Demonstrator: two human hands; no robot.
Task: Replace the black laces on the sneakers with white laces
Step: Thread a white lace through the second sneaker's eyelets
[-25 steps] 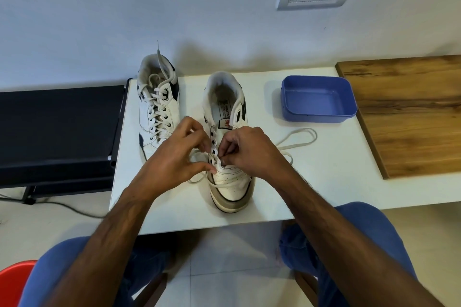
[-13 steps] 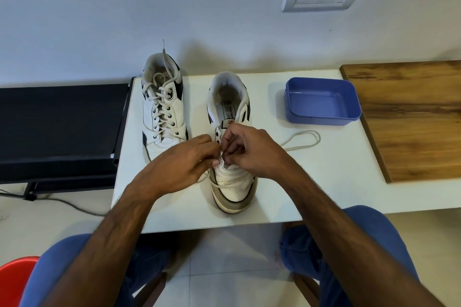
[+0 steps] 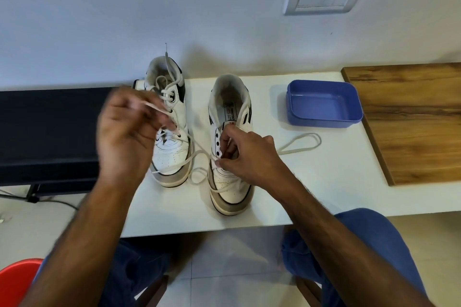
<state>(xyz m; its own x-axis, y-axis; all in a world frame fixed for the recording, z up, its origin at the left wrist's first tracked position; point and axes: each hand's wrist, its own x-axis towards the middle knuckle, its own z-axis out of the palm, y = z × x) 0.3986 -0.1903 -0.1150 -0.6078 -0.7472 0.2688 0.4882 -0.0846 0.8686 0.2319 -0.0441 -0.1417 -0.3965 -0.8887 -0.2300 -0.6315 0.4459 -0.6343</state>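
We have the white lace [image 3: 199, 154] running from the low eyelets of the right sneaker [image 3: 230, 157], which stands on the desk [image 3: 324, 182]. It looks light, soft and limp, so it will likely sag and twist; we would take it near its stiff tip. Our left hand [image 3: 127, 132] pinches one end, raised and blurred. Our right hand [image 3: 247, 154] pinches the lace at the eyelets. The left sneaker [image 3: 169, 132] already carries white lacing; a blue tray [image 3: 324, 104] sits far right.
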